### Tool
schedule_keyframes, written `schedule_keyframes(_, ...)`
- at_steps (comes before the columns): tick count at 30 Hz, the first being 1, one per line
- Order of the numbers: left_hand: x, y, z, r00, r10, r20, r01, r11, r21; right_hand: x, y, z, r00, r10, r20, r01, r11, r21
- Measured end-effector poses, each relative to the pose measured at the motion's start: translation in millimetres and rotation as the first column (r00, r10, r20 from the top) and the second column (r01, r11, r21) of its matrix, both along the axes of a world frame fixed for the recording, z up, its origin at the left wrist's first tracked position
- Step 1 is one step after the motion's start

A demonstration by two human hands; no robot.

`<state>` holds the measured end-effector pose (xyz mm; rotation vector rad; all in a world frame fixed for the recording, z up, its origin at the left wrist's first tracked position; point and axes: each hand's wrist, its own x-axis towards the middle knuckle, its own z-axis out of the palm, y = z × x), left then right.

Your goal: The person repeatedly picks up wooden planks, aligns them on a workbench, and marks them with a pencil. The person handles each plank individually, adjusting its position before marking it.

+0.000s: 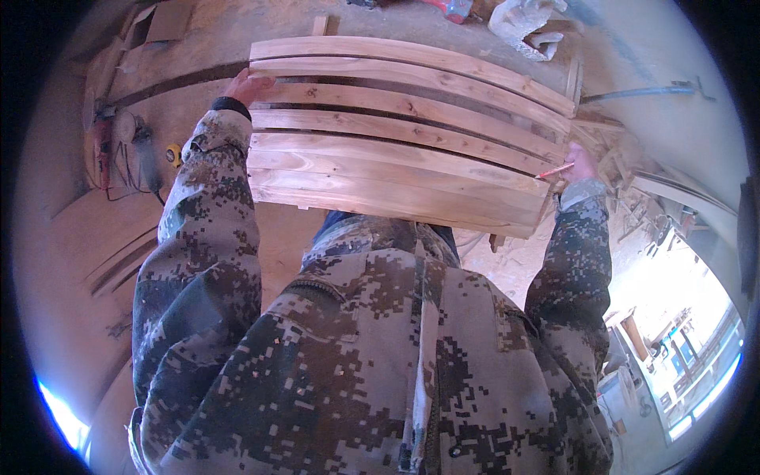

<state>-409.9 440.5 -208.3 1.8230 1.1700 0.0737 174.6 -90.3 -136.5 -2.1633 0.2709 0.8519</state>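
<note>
Several long, pale wooden slats [412,104] lie side by side in front of me, with dark gaps between the farther ones. The nearer boards [388,178] sit close against each other. At the left ends, my left hand [248,85] is closed around the end of one of the farther slats, its fingertips partly hidden. My right hand [583,163] is by the right ends, closed on a thin red pencil [556,170]. The pencil's tip points left at the end of a nearer board.
Left on the floor are a red power tool [103,150], a dark grinder [145,154] and a yellow tape measure [173,155]. Wood offcuts [621,162] pile up at the right. A crumpled white bag [524,28] and a blue bar clamp [645,93] are farther back.
</note>
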Motion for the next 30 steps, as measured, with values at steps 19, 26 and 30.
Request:
schedule_keyframes(19,152,-237,96,0.904,-0.418,0.086,0.265,0.708,0.655,-115,-3,74,0.998,0.063,0.01,-0.061,0.903,0.426)
schedule_keyframes(26,186,-242,88,0.763,-0.643,-0.063,0.551,0.596,0.584,-219,58,91,0.961,0.103,-0.257,0.104,0.727,0.678)
schedule_keyframes(30,183,-241,88,0.705,-0.696,-0.137,0.617,0.506,0.603,-236,80,78,0.868,0.265,0.42,-0.442,0.799,0.409)
